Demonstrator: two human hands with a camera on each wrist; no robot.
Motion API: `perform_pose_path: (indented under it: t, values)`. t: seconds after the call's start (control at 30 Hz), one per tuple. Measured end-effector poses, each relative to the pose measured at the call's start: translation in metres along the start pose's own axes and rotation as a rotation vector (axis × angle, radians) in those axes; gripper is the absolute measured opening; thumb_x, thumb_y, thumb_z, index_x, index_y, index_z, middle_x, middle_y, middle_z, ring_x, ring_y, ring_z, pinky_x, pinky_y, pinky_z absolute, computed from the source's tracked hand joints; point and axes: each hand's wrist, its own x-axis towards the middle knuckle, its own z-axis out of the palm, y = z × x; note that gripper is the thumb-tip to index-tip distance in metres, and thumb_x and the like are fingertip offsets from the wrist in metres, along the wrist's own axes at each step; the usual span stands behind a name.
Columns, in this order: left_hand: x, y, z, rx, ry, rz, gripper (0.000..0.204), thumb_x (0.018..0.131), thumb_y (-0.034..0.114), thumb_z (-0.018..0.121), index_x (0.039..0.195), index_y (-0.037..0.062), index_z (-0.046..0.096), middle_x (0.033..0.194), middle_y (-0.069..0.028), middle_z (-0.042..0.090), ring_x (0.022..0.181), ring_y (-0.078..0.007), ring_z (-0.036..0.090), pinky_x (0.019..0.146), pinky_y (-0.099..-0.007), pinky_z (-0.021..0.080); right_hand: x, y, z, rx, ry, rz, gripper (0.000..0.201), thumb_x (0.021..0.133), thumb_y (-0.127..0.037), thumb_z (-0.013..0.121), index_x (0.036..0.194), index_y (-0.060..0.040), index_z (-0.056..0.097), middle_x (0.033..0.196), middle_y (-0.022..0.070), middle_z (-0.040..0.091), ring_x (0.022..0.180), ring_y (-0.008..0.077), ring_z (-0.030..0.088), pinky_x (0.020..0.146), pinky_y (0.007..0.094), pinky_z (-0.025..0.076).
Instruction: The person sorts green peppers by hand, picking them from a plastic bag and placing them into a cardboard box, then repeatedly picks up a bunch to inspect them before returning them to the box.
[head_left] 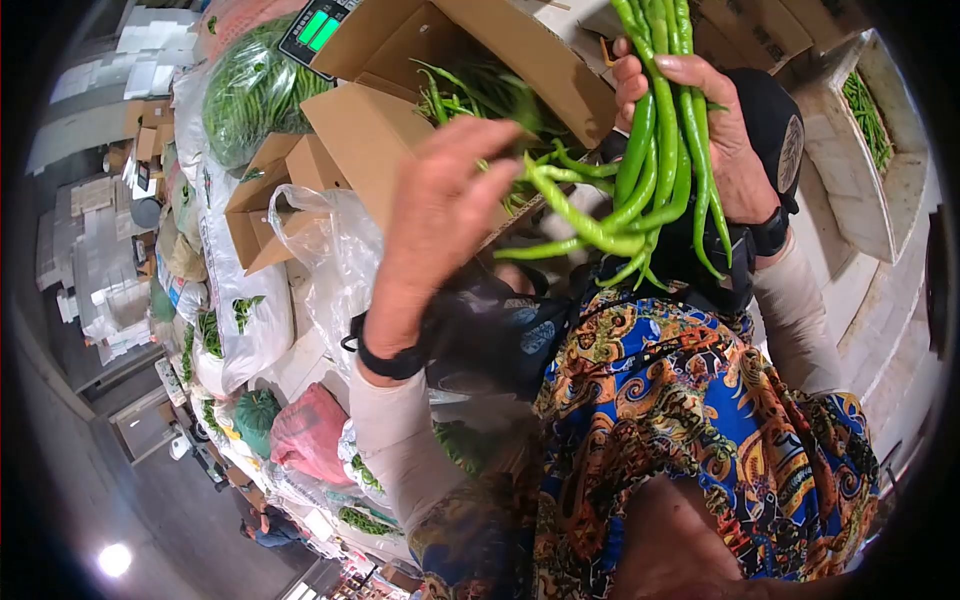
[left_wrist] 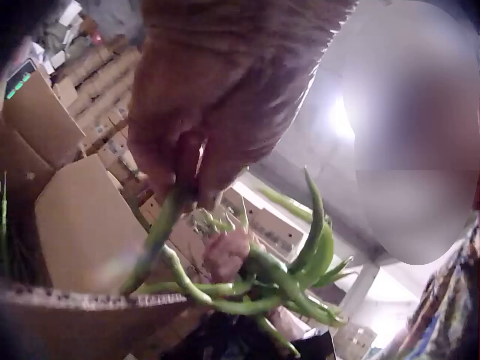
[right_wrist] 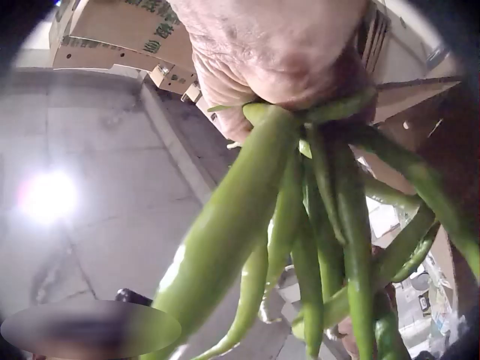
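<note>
My right hand (head_left: 722,115) grips a bunch of long green chili peppers (head_left: 660,130) in the upper middle of the head view. In the right wrist view the bunch fans out below that hand (right_wrist: 277,52), with one thick pepper (right_wrist: 232,202) nearest the camera. Left of the bunch, my left hand (head_left: 440,205) looks blurred in the head view. Its fingers pinch a single green chili pepper (left_wrist: 161,221), seen in the left wrist view close over a box edge. Several peppers (head_left: 590,215) stick out of the bunch toward the left hand.
An open cardboard box (head_left: 540,60) holding more green peppers (head_left: 460,95) stands below the hands. Around it are a scale (head_left: 318,30), a clear plastic bag (head_left: 335,245), a bag of green peppers (head_left: 262,95), a red sack (head_left: 312,432) and a white foam box (head_left: 835,150).
</note>
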Motion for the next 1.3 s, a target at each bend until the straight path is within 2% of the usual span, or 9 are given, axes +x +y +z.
perform_pose_path:
  t: [0.1,0.27,0.57,0.7,0.8,0.97,1.03,1.1,1.3]
  values:
    - [0.002,0.002,-0.032,-0.378,0.251,-0.419,0.021,0.084,0.010,0.061,0.103,0.0009,0.064,0.085,-0.0065,0.063,0.076,-0.0131,0.059,0.066,-0.0236,0.045,0.008,-0.009,0.000,0.034,-0.019,-0.027,0.028,0.083,-0.011,0.060,0.106,0.0020,0.052,0.092,0.0083,0.058,0.079,0.0154,0.060,0.076,0.0300,0.054]
    - [0.010,-0.038,-0.064,-0.445,0.265,-0.449,0.029,0.088,0.016,0.060,0.111,-0.0013,0.062,0.087,-0.0053,0.060,0.074,-0.0089,0.053,0.066,-0.0209,0.042,0.004,-0.016,0.060,0.012,0.020,-0.098,0.038,0.077,-0.014,0.057,0.113,-0.0038,0.050,0.090,0.0046,0.057,0.076,0.0161,0.056,0.073,0.0309,0.047]
    - [0.028,-0.075,-0.062,-0.580,0.182,-0.382,0.037,0.089,0.018,0.059,0.118,-0.0037,0.057,0.092,-0.0063,0.060,0.078,-0.0102,0.052,0.071,-0.0210,0.042,0.048,-0.052,0.048,-0.215,-0.608,0.023,0.045,0.075,-0.021,0.061,0.115,-0.0055,0.049,0.080,-0.0005,0.051,0.062,0.0098,0.048,0.061,0.0286,0.041]
    - [0.032,-0.101,-0.049,0.262,0.223,-0.330,0.041,0.089,0.022,0.060,0.122,0.0000,0.054,0.106,-0.0094,0.062,0.099,-0.0165,0.057,0.088,-0.0283,0.044,0.062,-0.043,0.043,-0.143,-0.616,0.030,0.047,0.073,-0.021,0.060,0.116,-0.0055,0.048,0.080,0.0007,0.051,0.062,0.0117,0.048,0.061,0.0305,0.041]
    - [0.034,-0.037,-0.050,-0.273,0.219,-0.267,0.041,0.084,0.018,0.062,0.121,0.0016,0.055,0.114,-0.0115,0.060,0.110,-0.0179,0.053,0.096,-0.0315,0.040,0.056,-0.033,0.052,-0.173,-0.534,0.004,0.048,0.072,-0.021,0.061,0.116,-0.0055,0.049,0.079,0.0018,0.051,0.062,0.0124,0.048,0.061,0.0304,0.041]
    - [0.033,0.000,-0.027,-0.119,0.079,0.103,0.035,0.077,0.014,0.068,0.109,0.0023,0.061,0.109,-0.0111,0.060,0.106,-0.0236,0.055,0.091,-0.0325,0.042,0.044,-0.015,0.084,-0.198,-0.088,-0.148,0.045,0.075,-0.019,0.060,0.116,-0.0030,0.049,0.086,0.0051,0.057,0.069,0.0155,0.053,0.067,0.0306,0.046]
    - [0.033,-0.004,-0.022,-0.227,0.115,0.086,0.031,0.080,0.012,0.066,0.109,0.0026,0.061,0.107,-0.0094,0.060,0.102,-0.0192,0.056,0.088,-0.0305,0.043,0.046,-0.018,0.080,-0.242,-0.068,-0.186,0.037,0.083,-0.014,0.058,0.115,0.0011,0.049,0.097,0.0095,0.061,0.081,0.0171,0.059,0.077,0.0291,0.050]
    - [0.031,-0.004,-0.026,-0.448,0.181,-0.269,0.029,0.084,0.015,0.064,0.109,0.0021,0.060,0.105,-0.0053,0.059,0.096,-0.0138,0.055,0.085,-0.0271,0.044,0.053,-0.023,0.067,-0.114,-0.178,-0.125,0.030,0.082,-0.012,0.060,0.107,0.0038,0.053,0.091,0.0105,0.062,0.080,0.0188,0.063,0.080,0.0317,0.055]
    - [0.019,-0.015,-0.018,-0.856,-0.035,-0.338,0.032,0.084,0.010,0.063,0.113,0.0007,0.058,0.100,-0.0045,0.063,0.091,-0.0109,0.057,0.083,-0.0252,0.045,0.065,-0.034,0.051,-0.125,-0.036,-0.228,0.027,0.084,-0.014,0.059,0.103,0.0040,0.053,0.086,0.0117,0.063,0.083,0.0208,0.064,0.081,0.0347,0.054]
